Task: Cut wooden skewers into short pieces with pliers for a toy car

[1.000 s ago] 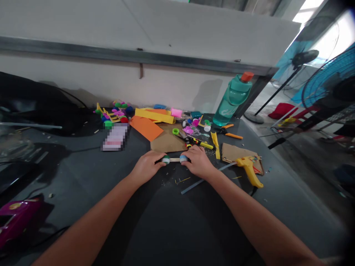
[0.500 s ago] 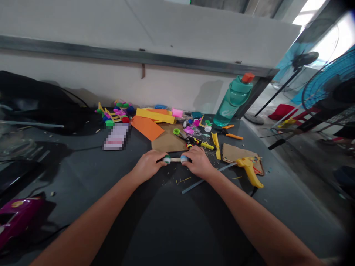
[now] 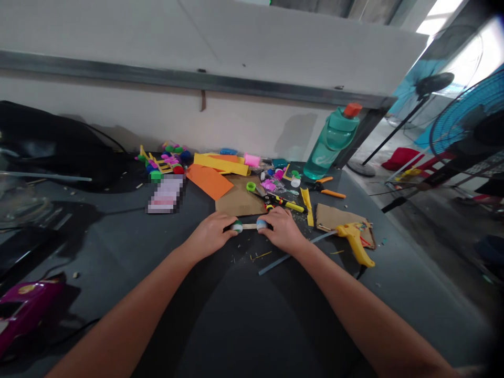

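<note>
We had light, stiff craft stick (image 3: 249, 227) pinched by plastic caps (image 3: 261, 224), left hand (image 3: 208, 236) and right hand (image 3: 283, 230) both clenched; caps easiest hold.

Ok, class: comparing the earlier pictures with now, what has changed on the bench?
Almost nothing: the whole view has shifted very slightly, and nothing was taken hold of or let go. The left hand and right hand stay on the craft stick with its two caps, and the glue gun lies where it was.
</note>
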`<control>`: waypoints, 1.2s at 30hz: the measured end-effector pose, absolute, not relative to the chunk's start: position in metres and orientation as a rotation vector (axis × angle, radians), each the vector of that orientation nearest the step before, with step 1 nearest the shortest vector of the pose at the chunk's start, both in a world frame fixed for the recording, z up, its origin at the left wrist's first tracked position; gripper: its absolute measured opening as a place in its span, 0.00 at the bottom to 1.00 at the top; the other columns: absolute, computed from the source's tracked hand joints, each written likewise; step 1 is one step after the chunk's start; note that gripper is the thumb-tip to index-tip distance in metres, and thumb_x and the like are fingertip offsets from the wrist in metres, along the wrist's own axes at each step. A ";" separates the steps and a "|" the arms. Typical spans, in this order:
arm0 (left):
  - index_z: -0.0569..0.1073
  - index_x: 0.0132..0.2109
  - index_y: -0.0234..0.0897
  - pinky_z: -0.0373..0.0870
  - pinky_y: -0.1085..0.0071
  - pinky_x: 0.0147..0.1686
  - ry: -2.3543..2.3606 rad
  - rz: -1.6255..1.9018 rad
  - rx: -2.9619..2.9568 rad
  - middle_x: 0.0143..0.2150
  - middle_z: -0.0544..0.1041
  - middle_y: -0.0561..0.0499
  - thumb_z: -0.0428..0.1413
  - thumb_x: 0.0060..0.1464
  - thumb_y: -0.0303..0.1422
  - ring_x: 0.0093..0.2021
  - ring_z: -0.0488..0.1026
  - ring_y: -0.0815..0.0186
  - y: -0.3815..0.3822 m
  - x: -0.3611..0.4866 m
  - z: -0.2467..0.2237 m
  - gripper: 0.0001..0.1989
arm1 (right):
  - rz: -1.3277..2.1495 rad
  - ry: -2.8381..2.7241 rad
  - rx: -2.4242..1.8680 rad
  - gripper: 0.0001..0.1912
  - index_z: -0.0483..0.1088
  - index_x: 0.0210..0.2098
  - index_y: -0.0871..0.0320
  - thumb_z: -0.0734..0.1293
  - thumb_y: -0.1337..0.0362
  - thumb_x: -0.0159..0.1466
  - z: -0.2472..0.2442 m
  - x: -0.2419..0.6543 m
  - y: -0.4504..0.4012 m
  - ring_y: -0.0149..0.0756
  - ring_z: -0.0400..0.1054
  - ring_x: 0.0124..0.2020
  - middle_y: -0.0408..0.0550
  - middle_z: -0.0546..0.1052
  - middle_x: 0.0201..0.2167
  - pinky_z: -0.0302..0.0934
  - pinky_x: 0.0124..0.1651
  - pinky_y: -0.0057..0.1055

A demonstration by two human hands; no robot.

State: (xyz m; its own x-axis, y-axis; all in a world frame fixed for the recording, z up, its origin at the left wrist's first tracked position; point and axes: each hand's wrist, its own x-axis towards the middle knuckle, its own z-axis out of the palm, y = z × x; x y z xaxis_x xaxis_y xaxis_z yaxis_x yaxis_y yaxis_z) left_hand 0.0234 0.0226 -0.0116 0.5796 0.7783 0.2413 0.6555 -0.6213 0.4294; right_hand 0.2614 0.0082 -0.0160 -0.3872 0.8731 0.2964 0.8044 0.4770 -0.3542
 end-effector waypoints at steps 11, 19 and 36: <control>0.66 0.56 0.41 0.64 0.58 0.53 1.294 0.679 2.475 0.52 0.73 0.46 0.55 0.55 0.37 0.52 0.68 0.57 0.008 0.023 -0.020 0.21 | 0.200 -2.269 -1.437 0.21 0.68 0.49 0.52 0.70 0.61 0.56 -0.007 0.268 0.001 0.47 0.60 0.50 0.49 0.75 0.44 0.49 0.51 0.45; 0.70 0.48 0.41 0.67 0.61 0.49 1.275 0.683 2.433 0.46 0.75 0.48 0.53 0.56 0.36 0.48 0.70 0.60 0.006 0.022 -0.010 0.12 | 0.210 -2.223 -1.409 0.09 0.71 0.39 0.52 0.69 0.66 0.58 -0.009 0.269 0.001 0.41 0.63 0.47 0.45 0.76 0.38 0.50 0.50 0.40; 0.74 0.48 0.41 0.68 0.62 0.49 1.223 0.651 2.494 0.46 0.77 0.48 0.57 0.54 0.35 0.48 0.71 0.61 0.013 0.013 -0.007 0.14 | 0.227 -2.170 -1.342 0.08 0.74 0.38 0.52 0.70 0.66 0.58 -0.014 0.265 0.001 0.41 0.65 0.44 0.46 0.78 0.36 0.51 0.49 0.40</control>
